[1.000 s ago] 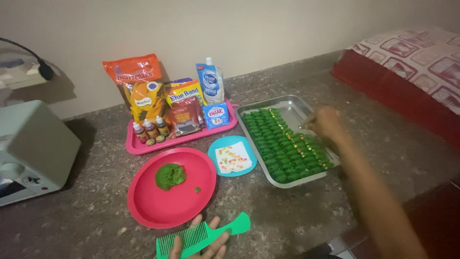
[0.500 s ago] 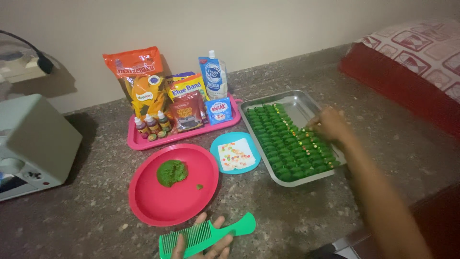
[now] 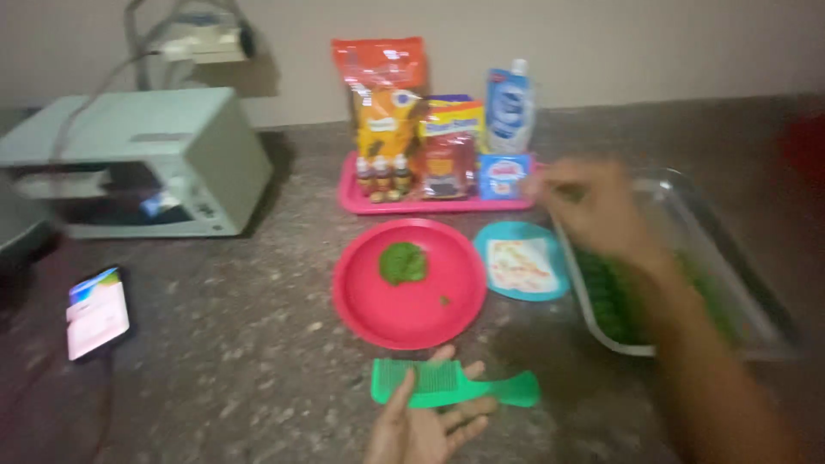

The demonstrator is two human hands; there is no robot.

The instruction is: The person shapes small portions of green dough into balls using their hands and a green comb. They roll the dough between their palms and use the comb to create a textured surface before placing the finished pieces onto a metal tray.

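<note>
At the far left, a phone (image 3: 97, 312) with a lit screen lies on the dark stone counter (image 3: 241, 369), and behind it stands a pale green microwave oven (image 3: 142, 163). Toward the middle, a pink tray (image 3: 430, 204) carries snack packets, small bottles and a blue pouch. In front of it sits a red plate (image 3: 412, 296) with a green lump (image 3: 402, 263) on it. Below the plate, the left hand (image 3: 425, 421) lies palm up with the fingers loosely spread, and a green comb (image 3: 451, 385) rests across the fingers. To the right of the red plate is a small teal plate (image 3: 522, 261) with a pale filling. Further right, the right hand (image 3: 593, 206) hovers over the near end of a metal tray (image 3: 687, 275) holding rows of green pieces; it is blurred, so I cannot tell if the fingers pinch something
</note>
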